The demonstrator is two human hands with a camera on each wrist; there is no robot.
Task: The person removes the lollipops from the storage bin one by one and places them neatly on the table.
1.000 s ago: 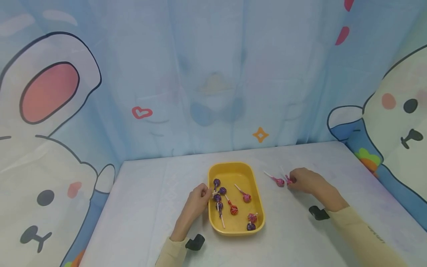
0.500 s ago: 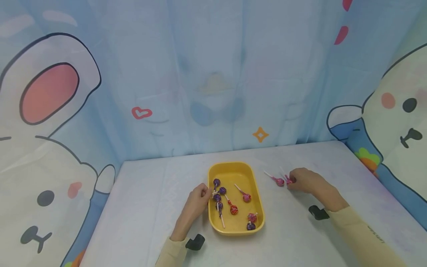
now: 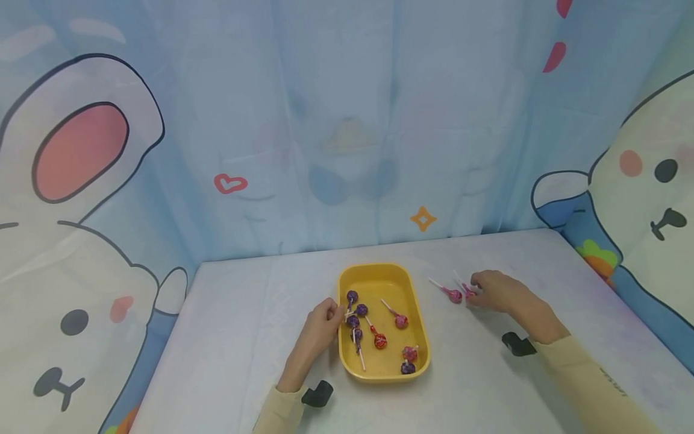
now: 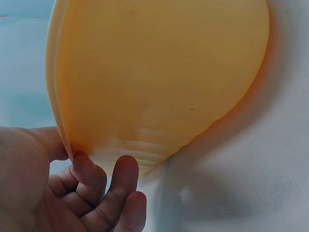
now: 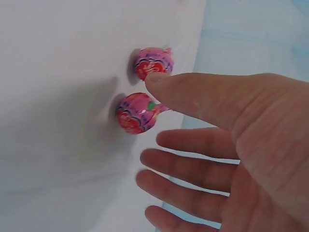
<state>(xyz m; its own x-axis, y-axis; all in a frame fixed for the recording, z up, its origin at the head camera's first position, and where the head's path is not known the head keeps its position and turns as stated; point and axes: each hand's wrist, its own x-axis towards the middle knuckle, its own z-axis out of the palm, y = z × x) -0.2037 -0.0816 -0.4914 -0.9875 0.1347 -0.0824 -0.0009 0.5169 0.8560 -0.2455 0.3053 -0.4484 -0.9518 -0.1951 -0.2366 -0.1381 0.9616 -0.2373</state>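
Note:
My left hand [image 3: 320, 328] pinches the left rim of a yellow tray [image 3: 382, 375] between thumb and finger; the left wrist view shows the tray's outer wall [image 4: 159, 87] beside the fingers. Inside lie several lollipops, among them purple-wrapped ones [image 3: 361, 310] along the left side, a red one [image 3: 380, 342] and a pink one [image 3: 401, 322]. To the right, two pink lollipops lie side by side on the table, a left one [image 3: 454, 296] and a right one [image 5: 137, 113]. Over the right one is my right hand [image 3: 499, 292], fingers extended and thumb apart from them.
A white-covered table [image 3: 260, 319] carries everything. Behind it hangs a light blue curtain [image 3: 347, 120] printed with cartoon animals. Black wrist mounts [image 3: 317, 394] sit by both sleeves.
My right hand's fingers have loosened and lifted slightly off the right pink lollipop, which stays on the table. The left hand and the tray have not moved.

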